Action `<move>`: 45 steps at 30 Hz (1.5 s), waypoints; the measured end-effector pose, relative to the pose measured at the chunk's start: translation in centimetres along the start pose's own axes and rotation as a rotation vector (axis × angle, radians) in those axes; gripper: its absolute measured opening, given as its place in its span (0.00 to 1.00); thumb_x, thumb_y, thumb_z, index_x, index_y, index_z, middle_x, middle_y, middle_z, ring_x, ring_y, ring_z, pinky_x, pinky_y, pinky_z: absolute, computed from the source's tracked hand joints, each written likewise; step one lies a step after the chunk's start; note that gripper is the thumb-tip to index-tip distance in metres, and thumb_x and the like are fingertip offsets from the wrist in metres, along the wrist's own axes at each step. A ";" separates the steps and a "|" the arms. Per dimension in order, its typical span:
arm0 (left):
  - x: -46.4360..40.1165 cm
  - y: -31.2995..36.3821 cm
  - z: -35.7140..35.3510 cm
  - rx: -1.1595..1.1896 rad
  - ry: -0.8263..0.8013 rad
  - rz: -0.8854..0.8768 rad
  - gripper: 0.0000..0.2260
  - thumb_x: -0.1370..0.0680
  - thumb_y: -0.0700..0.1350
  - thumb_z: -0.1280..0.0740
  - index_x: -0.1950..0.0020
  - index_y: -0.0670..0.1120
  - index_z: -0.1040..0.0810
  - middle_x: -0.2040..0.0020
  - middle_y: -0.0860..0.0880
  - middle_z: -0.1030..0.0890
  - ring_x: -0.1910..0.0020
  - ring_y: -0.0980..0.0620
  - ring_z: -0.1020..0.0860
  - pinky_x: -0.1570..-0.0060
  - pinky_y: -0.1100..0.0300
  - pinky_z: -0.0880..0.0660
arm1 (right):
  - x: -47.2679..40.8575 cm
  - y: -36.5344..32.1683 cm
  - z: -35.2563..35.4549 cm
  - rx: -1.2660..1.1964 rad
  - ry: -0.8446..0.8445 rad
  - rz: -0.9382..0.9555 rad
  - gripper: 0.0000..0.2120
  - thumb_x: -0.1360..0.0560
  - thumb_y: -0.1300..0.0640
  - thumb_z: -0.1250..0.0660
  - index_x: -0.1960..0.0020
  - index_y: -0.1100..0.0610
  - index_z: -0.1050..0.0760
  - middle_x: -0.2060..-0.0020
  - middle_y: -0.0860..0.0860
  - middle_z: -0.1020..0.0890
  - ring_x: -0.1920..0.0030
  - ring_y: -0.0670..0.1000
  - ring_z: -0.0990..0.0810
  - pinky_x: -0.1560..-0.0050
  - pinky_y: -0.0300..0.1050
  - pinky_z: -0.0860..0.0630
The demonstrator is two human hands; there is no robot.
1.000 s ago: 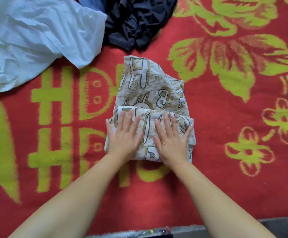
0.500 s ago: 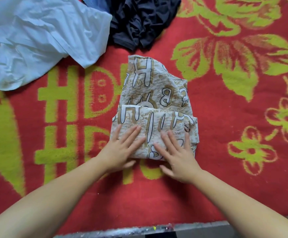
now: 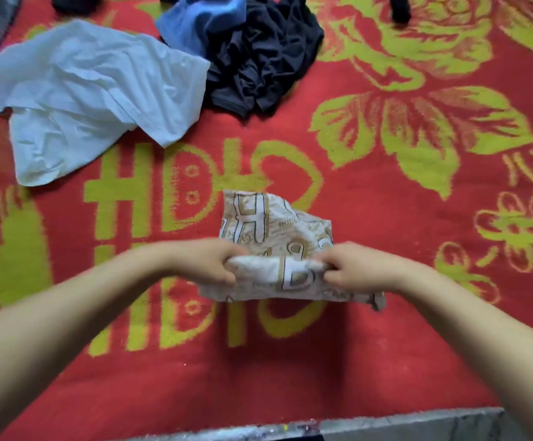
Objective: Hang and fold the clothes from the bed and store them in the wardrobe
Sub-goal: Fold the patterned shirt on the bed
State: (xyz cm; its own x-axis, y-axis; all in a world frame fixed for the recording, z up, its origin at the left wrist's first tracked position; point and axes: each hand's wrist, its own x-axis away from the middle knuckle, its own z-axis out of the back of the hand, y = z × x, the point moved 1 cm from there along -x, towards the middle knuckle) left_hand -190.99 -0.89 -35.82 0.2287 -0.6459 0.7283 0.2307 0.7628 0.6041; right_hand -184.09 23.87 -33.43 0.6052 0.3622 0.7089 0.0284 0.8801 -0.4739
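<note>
Motion-blurred hands [image 3: 214, 265]; dark garment [image 3: 400, 7] cropped above.

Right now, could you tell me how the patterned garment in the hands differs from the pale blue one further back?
The patterned garment is partly folded and compact; the pale blue garment lies spread and crumpled. The patterned one carries gold-outlined letters; the pale blue one is plain. The left hand and right hand grip the patterned one; nothing touches the pale blue one. Both lie on the red blanket.

Red bed cover [image 3: 386, 345] with yellow-green flowers, grey edge [image 3: 417, 423]
</note>
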 end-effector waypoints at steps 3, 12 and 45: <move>-1.5 -1.2 5.3 0.133 0.152 0.031 0.12 0.30 0.47 0.33 0.48 0.45 0.22 0.54 0.47 0.20 0.56 0.54 0.24 0.58 0.56 0.28 | -2.7 1.7 4.3 -0.021 0.280 -0.042 0.13 0.29 0.66 0.40 0.48 0.59 0.21 0.54 0.53 0.17 0.52 0.52 0.21 0.52 0.48 0.27; -9.5 1.2 0.1 -0.448 0.887 0.187 0.27 0.20 0.56 0.56 0.21 0.51 0.54 0.21 0.49 0.53 0.22 0.50 0.55 0.28 0.41 0.63 | -11.2 0.8 -0.7 0.188 0.637 -0.258 0.25 0.18 0.52 0.50 0.22 0.51 0.50 0.22 0.51 0.50 0.22 0.52 0.56 0.29 0.68 0.63; -7.2 2.5 -1.6 -0.561 0.539 0.248 0.34 0.23 0.33 0.42 0.22 0.51 0.54 0.21 0.45 0.51 0.23 0.39 0.54 0.30 0.34 0.51 | -6.0 0.4 -1.9 0.343 0.403 -0.274 0.34 0.21 0.64 0.45 0.23 0.42 0.54 0.22 0.51 0.48 0.24 0.63 0.49 0.30 0.66 0.44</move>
State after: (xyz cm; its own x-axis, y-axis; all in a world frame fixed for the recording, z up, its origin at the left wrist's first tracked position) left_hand -190.55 5.66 -40.05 0.7260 -0.4951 0.4773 0.5200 0.8494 0.0901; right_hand -186.23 21.51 -38.88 0.8680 0.0221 0.4960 0.0082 0.9982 -0.0587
